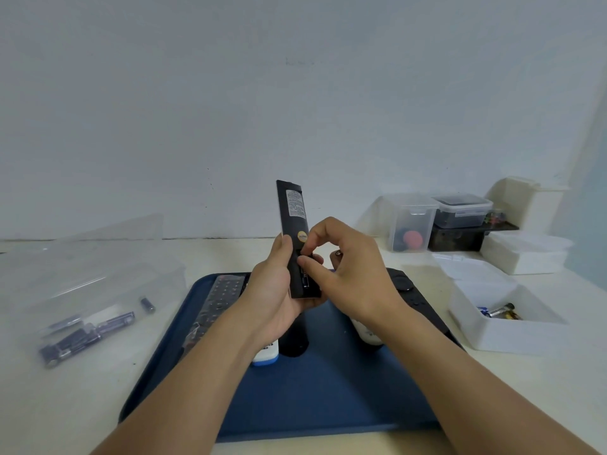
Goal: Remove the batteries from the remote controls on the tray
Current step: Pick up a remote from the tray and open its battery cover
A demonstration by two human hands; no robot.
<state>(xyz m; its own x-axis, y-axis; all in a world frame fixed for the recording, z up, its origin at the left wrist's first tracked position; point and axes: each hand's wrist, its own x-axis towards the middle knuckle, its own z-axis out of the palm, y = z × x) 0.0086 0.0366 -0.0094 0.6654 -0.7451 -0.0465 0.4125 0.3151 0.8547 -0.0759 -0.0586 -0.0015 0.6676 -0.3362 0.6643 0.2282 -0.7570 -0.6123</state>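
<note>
Above tray (328, 405), left hand (276, 290) holds remote (293, 218); label unreadable

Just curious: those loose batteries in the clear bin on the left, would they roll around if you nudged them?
Probably: the batteries are smooth cylinders lying on their sides. The clear bin walls should contain them. Likely rigid and fairly heavy for their size.
</note>
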